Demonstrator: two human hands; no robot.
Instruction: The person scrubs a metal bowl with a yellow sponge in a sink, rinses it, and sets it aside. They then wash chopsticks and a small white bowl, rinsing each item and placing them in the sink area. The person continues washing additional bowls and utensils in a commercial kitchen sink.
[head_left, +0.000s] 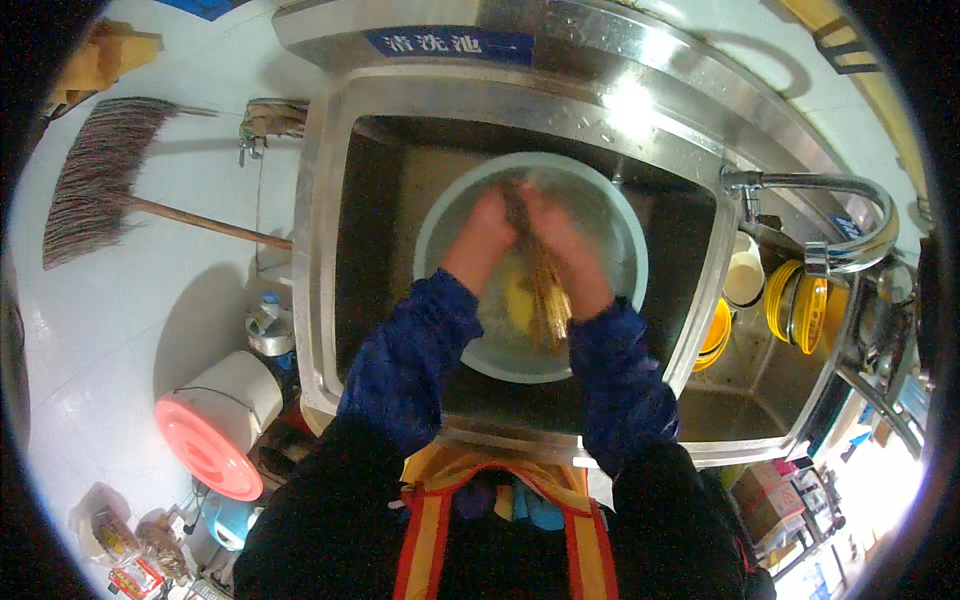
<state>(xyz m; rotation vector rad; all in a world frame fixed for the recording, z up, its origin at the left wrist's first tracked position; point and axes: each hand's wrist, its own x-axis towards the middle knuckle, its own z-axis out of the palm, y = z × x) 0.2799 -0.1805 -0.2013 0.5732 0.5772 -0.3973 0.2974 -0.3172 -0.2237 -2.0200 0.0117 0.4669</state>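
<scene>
Both hands are over a pale round basin (636, 232) of cloudy water inside the steel sink. My left hand (491, 221) and my right hand (551, 217) close around the dark upper end of a bundle of thin brown sticks (549, 289). Its golden lower ends fan out towards me; whether it is a brush or loose sticks is unclear. Beside it in the water shows a yellow thing (519, 300), too blurred to name. Fingertips are blurred and partly hidden by the water.
A chrome faucet (847, 180) curves over the second sink at right, where yellow-rimmed bowls (796, 304) and a pale cup (742, 274) sit. At left are a broom (105, 180) and a white bucket (236, 394) with a pink lid (206, 448). The sink rim (322, 247) surrounds the basin.
</scene>
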